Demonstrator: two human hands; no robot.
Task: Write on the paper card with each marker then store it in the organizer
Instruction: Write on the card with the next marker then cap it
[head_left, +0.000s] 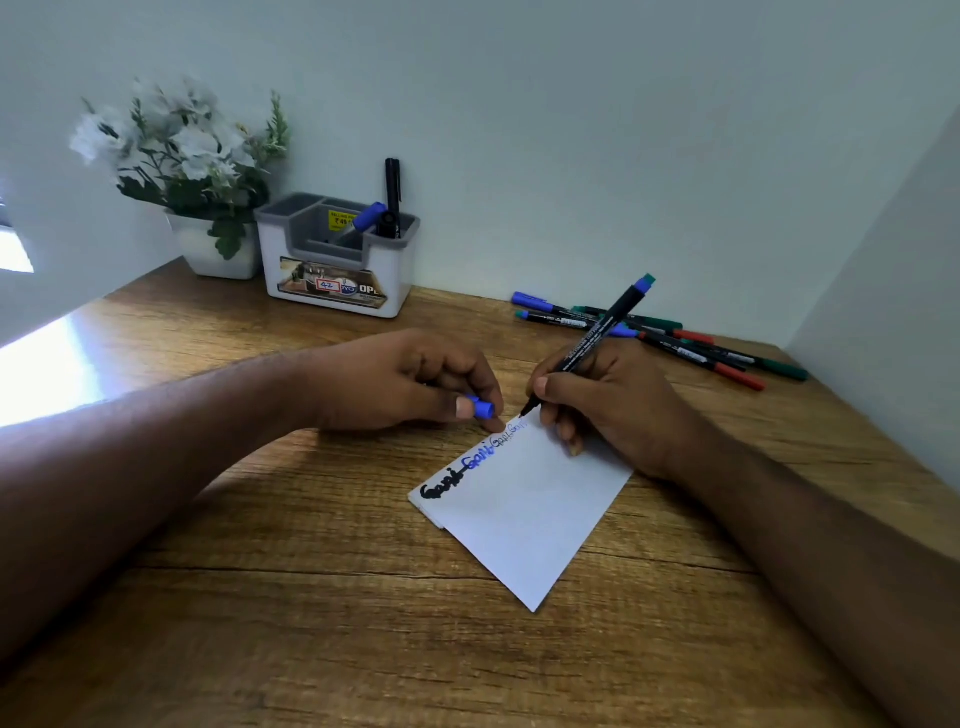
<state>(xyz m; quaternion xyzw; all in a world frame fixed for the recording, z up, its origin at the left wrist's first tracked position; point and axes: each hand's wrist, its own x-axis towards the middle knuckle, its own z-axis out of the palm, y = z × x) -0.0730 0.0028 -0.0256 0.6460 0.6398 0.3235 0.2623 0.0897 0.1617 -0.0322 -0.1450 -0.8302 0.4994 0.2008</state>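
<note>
Both forearms reach in over the wooden desk toward the paper card, which lies flat with three scribbled words along its far edge. Fingers of the right hand are curled round a black-barrelled marker, its tip at the card's far corner. Thumb and fingers of the left hand pinch the blue cap while a fingertip rests at the card's edge. With so little writing room left at that corner, the tip could run onto the wood. Lightly pinned, the card may slide. Loose markers wait near the right wall; the organizer beside the flower pot already holds two.
</note>
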